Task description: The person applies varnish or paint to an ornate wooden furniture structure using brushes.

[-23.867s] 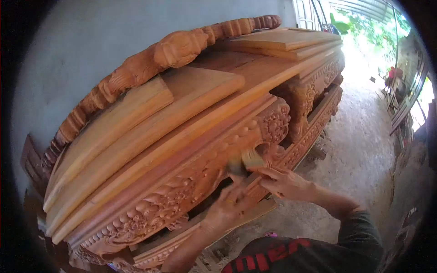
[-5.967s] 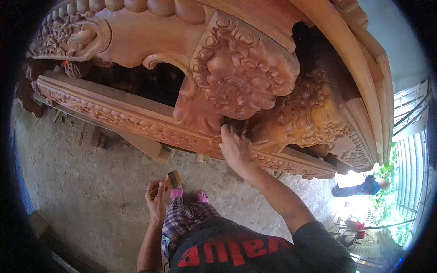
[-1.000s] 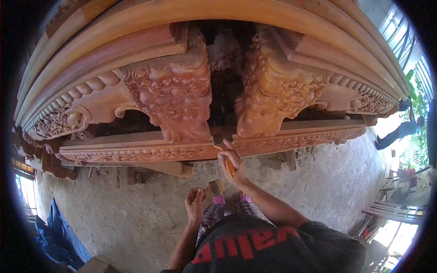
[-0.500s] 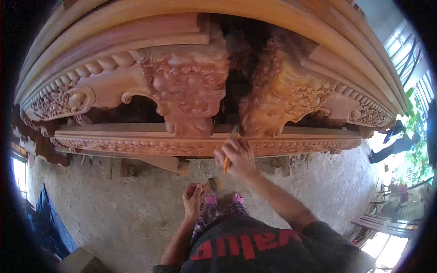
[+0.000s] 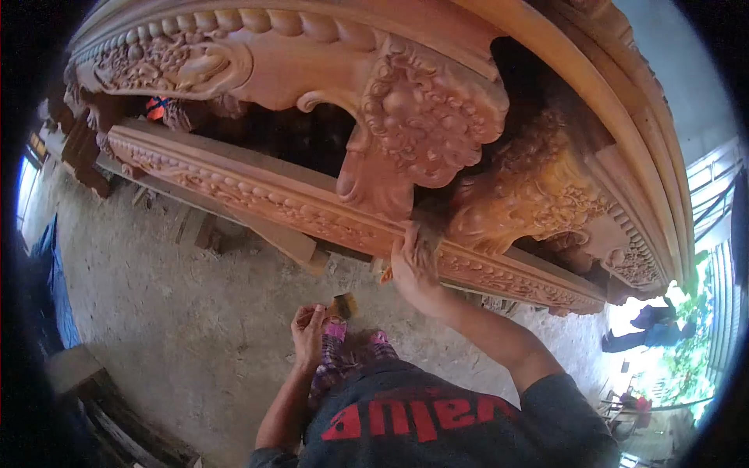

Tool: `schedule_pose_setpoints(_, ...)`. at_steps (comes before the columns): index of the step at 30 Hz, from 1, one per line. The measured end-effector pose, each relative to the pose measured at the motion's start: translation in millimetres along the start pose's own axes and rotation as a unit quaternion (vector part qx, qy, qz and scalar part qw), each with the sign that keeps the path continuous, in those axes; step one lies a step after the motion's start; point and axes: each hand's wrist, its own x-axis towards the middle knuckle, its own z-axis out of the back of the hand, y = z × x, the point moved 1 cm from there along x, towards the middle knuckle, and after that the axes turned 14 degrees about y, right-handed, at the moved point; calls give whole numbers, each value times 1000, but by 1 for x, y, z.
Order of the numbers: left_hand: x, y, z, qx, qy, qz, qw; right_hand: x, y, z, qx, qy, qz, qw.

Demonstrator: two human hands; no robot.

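Observation:
My left hand (image 5: 309, 331) is closed around the handle of a flat paintbrush (image 5: 343, 306). Its bristles point right, above my feet. My right hand (image 5: 416, 269) reaches up to the carved wooden rail (image 5: 304, 210), at the gap between two carved legs. In it is a slim orange-handled tool (image 5: 386, 275); only the handle's end shows clearly, and its tip is hidden or blurred. Just above that hand is the reddish carved leg (image 5: 425, 117). A yellower carved leg (image 5: 530, 199) stands to its right.
The moulded wooden top (image 5: 538, 47) curves over the work. Wooden blocks (image 5: 289, 242) lie under the rail on the concrete floor (image 5: 187, 312). Blue sheeting (image 5: 55, 288) is at the left, with stacked timber (image 5: 109, 413) below it. Another person (image 5: 651, 327) is at the far right.
My view has turned, so the furniture now slants down to the right and more of its left side shows. My right hand has rotated at the gap between the legs. Both hands keep their hold.

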Motion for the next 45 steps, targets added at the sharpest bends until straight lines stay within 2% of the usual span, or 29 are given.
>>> schedule_pose_setpoints(2,-5,-6,3,19,-21,8,1000,21,-16,-26,-4,23,-22,999)
schedule_pose_setpoints(4,-7,-4,7,38,-37,16,998,24,-16,-24,-9,44,-49,998)
schedule_pose_setpoints(6,-6,1,10,12,-33,4,999,21,-7,-20,50,272,-46,960)
schedule_pose_setpoints(10,-11,0,9,11,-32,11,999,10,5,5,106,211,-21,971)
schedule_pose_setpoints(12,-8,4,12,18,-19,22,999,15,2,19,70,49,-31,996)
schedule_pose_setpoints(15,-7,0,8,26,-13,11,999,25,-16,-26,49,13,-64,997)
schedule_pose_setpoints(19,-5,0,7,5,-8,-1,1000,-3,-11,-30,64,54,-73,994)
schedule_pose_setpoints(21,-4,1,9,19,-4,11,1000,-21,2,10,193,154,-25,969)
schedule_pose_setpoints(24,2,13,19,23,21,10,999,-21,1,24,214,124,-22,969)
schedule_pose_setpoints(25,2,11,16,25,25,11,999,-20,-1,11,215,122,-27,969)
schedule_pose_setpoints(26,2,10,12,21,21,12,999,-17,-3,-13,329,109,49,937)
schedule_pose_setpoints(28,1,1,0,19,22,12,1000,-12,-3,-16,437,88,120,887)
schedule_pose_setpoints(30,0,-7,-10,2,43,27,999,-7,-4,-15,502,215,-6,838)
schedule_pose_setpoints(31,2,-9,-11,4,43,27,999,-11,-7,-8,503,214,-6,837)
schedule_pose_setpoints(33,6,-12,-10,19,52,3,998,-33,-30,3,631,195,-153,735)
schedule_pose_setpoints(34,12,-13,-5,21,51,3,998,-50,-52,-15,557,208,-99,798)
schedule_pose_setpoints(35,22,-15,4,26,33,-29,999,-70,-78,-41,450,166,-35,877)
schedule_pose_setpoints(36,32,-19,10,30,13,-63,998,-91,-104,-67,326,106,11,939)
schedule_pose_setpoints(37,37,-36,9,11,-10,-88,996,-111,-123,-81,162,-11,68,984)
schedule_pose_setpoints(38,42,-58,6,-9,-35,-115,993,-123,-137,-78,440,17,-109,891)
schedule_pose_setpoints(40,55,-91,10,-38,-73,-168,982,-169,-187,-116,458,10,-228,859)
schedule_pose_setpoints(41,67,-101,17,-39,-78,-172,981,-191,-217,-156,219,-32,-169,961)
schedule_pose_setpoints(42,79,-110,25,-39,-90,-235,967,-196,-218,-147,277,10,-265,924)
schedule_pose_setpoints(43,90,-116,28,-39,-102,-297,949,-199,-214,-137,307,30,-308,900)
schedule_pose_setpoints(44,102,-117,28,-37,-104,-303,947,-200,-207,-122,334,49,-351,873)
schedule_pose_setpoints(45,116,-116,28,-38,-132,-348,927,-196,-187,-112,366,-55,-309,876)
